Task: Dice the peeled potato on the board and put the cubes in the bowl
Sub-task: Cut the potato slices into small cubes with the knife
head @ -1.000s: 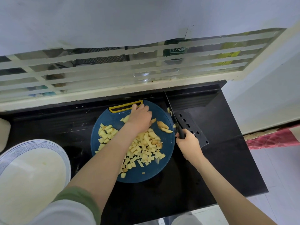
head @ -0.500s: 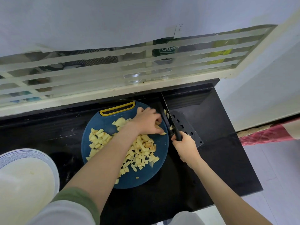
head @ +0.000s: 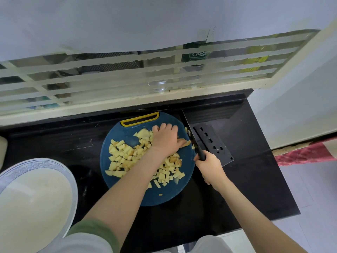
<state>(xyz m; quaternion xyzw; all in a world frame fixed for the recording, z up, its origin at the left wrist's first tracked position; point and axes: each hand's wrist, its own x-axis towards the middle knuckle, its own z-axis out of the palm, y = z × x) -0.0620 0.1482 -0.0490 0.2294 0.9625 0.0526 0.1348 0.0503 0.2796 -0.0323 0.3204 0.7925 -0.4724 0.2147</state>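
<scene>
Bowl point(head: 39, 163) is waiting at the left for the cubes point(head: 125, 157) lying on the board point(head: 164, 198). Left hand point(head: 165, 141) is curling over the last potato slices point(head: 185, 143), holding them steady for the knife point(head: 212, 143) that right hand point(head: 211, 168) is gripping

The left arm wears a pale grey-white sleeve point(head: 82, 243) edged by a broad olive-green cuff point(head: 98, 229) — soft, slightly rumpled — below which the forearm is bare to the left hand point(head: 165, 141), the right forearm bare to the right hand point(head: 211, 166), with pale grey cloth point(head: 209, 243) between them.
</scene>
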